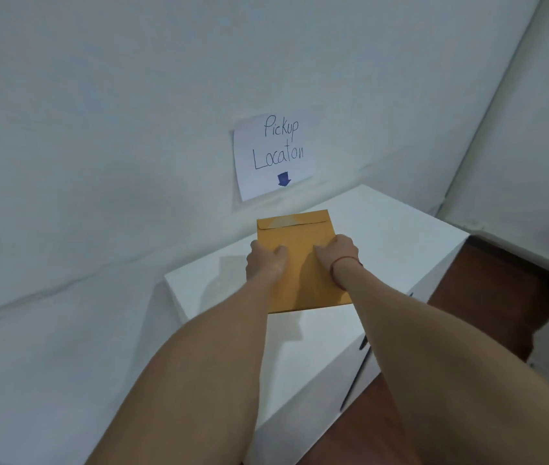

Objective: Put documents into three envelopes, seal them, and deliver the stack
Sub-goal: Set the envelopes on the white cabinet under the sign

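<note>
Left hand [264,260] and right hand [338,251] grip manila envelope [303,280] by side edges, thumbs on top.
Long axis points away; flap end beyond the fingers.

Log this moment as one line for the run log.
stage: delivery | left hand: grips envelope stack | right hand: grips envelope stack | place: over white cabinet, below pickup sign | released: no
</note>
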Demonstrator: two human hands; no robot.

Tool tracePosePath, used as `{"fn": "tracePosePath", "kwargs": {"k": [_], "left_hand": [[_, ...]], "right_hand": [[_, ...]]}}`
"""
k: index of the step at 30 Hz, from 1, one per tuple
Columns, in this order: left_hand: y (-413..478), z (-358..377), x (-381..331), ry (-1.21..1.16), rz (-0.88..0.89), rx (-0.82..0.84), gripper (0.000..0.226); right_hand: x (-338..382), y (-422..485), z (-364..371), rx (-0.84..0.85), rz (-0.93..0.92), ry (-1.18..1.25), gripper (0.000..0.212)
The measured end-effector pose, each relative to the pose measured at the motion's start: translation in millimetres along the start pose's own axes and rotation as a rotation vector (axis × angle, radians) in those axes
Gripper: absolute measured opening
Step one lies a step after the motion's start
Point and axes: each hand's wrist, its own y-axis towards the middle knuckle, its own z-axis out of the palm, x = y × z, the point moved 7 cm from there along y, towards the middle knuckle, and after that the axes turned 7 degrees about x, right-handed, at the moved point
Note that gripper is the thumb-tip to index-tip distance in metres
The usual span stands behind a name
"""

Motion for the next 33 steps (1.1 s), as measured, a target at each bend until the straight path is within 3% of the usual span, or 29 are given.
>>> {"fn": "tracePosePath", "kwargs": {"k": [11, 16, 20, 25, 33], "left_hand": [[109, 71, -18, -0.102, -0.247, -0.174, 0.062], [142, 98, -21, -0.173, -0.308, -0.277, 0.08], [165, 116, -29, -0.075, -0.416, -0.394, 0.091], [185, 130, -33, 0.033, -0.533, -0.453, 0.085], [199, 123, -30, 0.094, -0.575, -0.564, 0.075]], "right_hand": [[4, 175, 2, 0.22, -0.013, -0.11, 0.047], [-2, 236, 12, 0.328, -0.022, -0.123, 0.049], [-1, 280, 13, 0.378, -0.08, -0.199, 0.048], [-7, 311, 15, 0.384, -0.15, -0.295, 0.038], [0, 337, 31, 0.402, -0.225, -0.406, 0.046]]}}
